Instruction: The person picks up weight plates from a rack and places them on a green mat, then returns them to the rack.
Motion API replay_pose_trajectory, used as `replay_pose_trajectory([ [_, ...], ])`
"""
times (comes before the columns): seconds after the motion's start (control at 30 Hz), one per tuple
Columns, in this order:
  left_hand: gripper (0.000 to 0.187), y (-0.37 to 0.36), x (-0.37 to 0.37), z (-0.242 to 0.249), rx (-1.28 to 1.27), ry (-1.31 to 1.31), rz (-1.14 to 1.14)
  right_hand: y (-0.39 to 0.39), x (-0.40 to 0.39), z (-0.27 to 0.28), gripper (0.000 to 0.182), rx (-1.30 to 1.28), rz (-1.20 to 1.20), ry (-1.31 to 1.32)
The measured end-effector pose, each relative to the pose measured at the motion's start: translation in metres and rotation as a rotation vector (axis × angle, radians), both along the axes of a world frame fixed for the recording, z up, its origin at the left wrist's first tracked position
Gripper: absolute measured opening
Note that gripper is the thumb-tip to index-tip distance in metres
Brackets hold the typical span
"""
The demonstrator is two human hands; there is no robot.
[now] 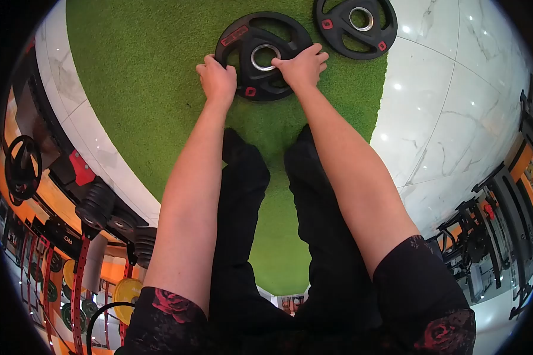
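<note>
A black weight plate [265,31] with a metal centre ring and red markings is right in front of my feet, over the green turf. My left hand [218,81] grips its left rim, the fingers curled around the edge and partly hidden. On the other side my right hand [302,68] is closed on the right rim, its thumb reaching to the centre ring and its fingers over the outer edge. A second black weight plate [340,41] of the same design lies flat at the upper right, a short way from my right hand.
Green artificial turf [142,77] runs under my feet, with white marble-look tiles [426,112] on the right. To the left are a rack with red uprights [79,296], dark dumbbells [96,204] and yellow plates [126,296]. Gym machines [485,231] stand at the right.
</note>
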State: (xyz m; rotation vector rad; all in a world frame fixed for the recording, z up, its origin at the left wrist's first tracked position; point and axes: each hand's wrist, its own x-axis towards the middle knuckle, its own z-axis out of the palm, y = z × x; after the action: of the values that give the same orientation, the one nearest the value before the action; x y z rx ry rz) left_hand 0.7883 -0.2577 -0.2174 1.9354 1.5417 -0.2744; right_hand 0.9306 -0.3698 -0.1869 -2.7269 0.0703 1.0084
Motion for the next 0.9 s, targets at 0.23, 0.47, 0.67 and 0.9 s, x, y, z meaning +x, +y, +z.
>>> replay_pose_trajectory([
  [0.23, 0.048, -0.021, -0.025, 0.065, -0.01, -0.052, 0.037, -0.023, 0.002, 0.053, 0.109, 0.093, 0.042, 0.066],
  [0.47, 0.04, -0.036, -0.057, 0.198, -0.074, -0.179, 0.172, -0.062, -0.004, 0.182, 0.105, 0.432, 0.236, 0.01],
  [0.67, 0.039, -0.061, -0.104, 0.314, -0.141, -0.23, 0.295, -0.075, -0.015, 0.316, 0.093, 0.441, 0.328, 0.153],
  [0.9, 0.041, -0.099, -0.172, 0.397, -0.078, -0.292, 0.46, -0.076, -0.058, 0.39, 0.081, 0.476, 0.486, 0.248],
])
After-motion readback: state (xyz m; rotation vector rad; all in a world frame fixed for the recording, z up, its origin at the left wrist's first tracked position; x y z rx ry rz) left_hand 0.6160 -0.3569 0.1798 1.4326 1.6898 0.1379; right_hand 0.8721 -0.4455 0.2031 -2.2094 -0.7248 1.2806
